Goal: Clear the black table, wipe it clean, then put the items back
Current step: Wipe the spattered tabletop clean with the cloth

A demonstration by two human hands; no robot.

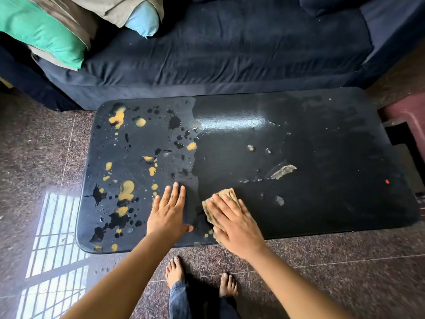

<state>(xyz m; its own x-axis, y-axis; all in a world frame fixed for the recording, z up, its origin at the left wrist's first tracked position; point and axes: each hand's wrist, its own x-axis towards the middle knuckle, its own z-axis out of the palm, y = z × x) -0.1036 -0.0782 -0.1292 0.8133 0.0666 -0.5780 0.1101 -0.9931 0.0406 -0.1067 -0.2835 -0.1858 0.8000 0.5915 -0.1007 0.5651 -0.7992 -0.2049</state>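
Two bare forearms enter from the bottom edge. Below them stand two bare feet (pixel 174 270) and a jeans leg (pixel 181 300) on the speckled stone floor (pixel 345 272).

Right hand (pixel 236 224): palm down, fingers extended and close together, pressing flat on one tan cloth (pixel 224 194). No finger curls round the cloth. The cloth lies on the black table (pixel 322 215), near its front edge and roughly at mid-length.

Left hand (pixel 169 211): released, palm down, fingers straight and slightly spread. It rests directly on the tabletop just beside the cloth and holds nothing.

The one table carries no loose items. Its left half bears numerous yellow stains (pixel 126 192) and black splashes (pixel 174 122); its right half looks glossy, with one torn pale patch (pixel 283 171) and one red speck (pixel 387 181).

Behind the table stands one dark blue sofa (pixel 207 54). Its left end holds one green cushion (pixel 41 31) and one light blue cushion (pixel 142 19) among tan ones.
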